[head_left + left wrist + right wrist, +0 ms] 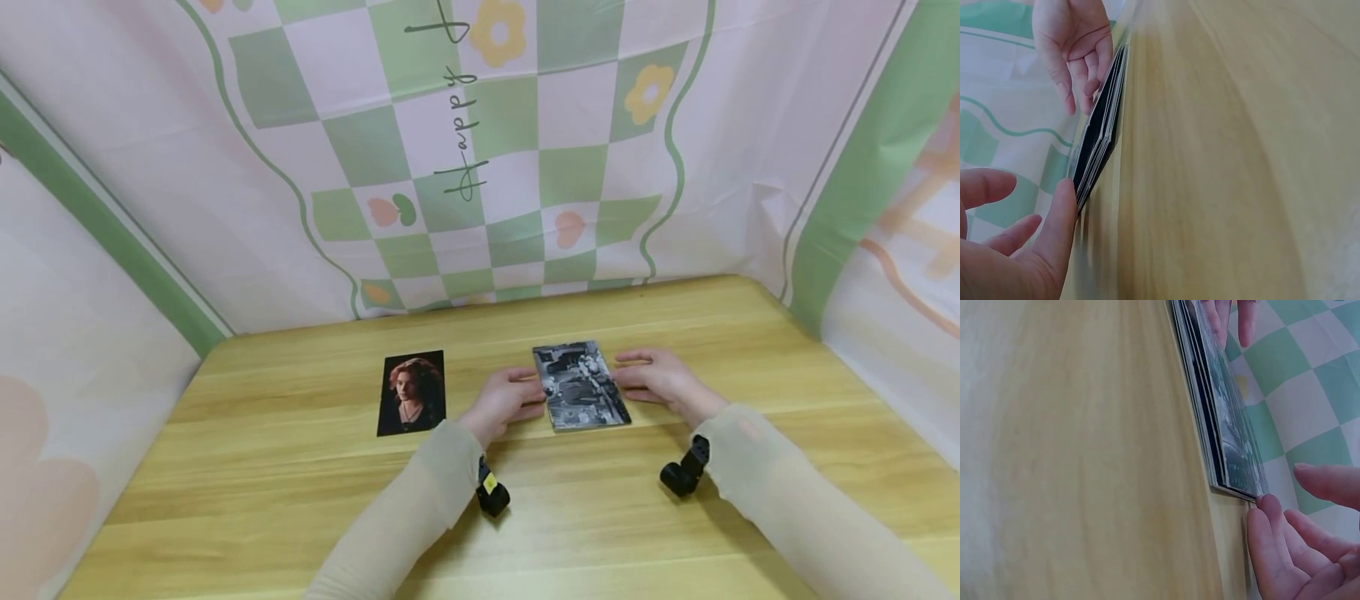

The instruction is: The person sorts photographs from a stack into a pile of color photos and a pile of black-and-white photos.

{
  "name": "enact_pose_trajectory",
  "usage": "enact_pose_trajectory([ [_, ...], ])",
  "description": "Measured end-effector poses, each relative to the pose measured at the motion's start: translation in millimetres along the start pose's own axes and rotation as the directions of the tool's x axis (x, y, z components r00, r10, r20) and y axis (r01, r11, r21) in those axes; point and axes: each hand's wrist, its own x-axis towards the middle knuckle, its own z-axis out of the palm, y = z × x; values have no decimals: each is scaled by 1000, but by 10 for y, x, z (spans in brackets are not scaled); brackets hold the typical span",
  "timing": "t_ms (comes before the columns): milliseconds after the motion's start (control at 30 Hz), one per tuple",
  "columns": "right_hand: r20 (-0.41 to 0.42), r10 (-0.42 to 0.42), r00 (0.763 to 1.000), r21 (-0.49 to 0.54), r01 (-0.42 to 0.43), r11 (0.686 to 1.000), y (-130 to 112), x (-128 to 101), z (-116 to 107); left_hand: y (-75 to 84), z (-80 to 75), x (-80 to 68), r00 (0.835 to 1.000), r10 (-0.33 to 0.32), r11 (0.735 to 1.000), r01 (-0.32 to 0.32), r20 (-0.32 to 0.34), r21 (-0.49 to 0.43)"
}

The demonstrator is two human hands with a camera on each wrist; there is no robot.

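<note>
Grey-topped cards (pixel 582 387) between both grips (pixel 507 400) (pixel 663 382)

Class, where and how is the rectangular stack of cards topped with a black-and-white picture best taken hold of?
Probably grip the stack by its left and right edges, coming from both sides: it lies flat, and its layered edges offer thickness to press.

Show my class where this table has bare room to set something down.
Bare table lies left of the portrait card and right of the right hand. It's crowded around the card stack, between that hand and the left hand.
</note>
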Motion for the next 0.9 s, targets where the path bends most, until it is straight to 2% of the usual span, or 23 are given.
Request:
enact_pose_trajectory([
  [300, -10, 6, 1000, 9, -6, 1000, -22, -29, 1, -11, 23, 11, 999, 29, 1000, -29, -16, 2],
  [900, -15, 10, 1000, 91, -8, 996, -30, -50, 16, 4, 29, -5, 999, 22, 999, -22, -28, 24],
])
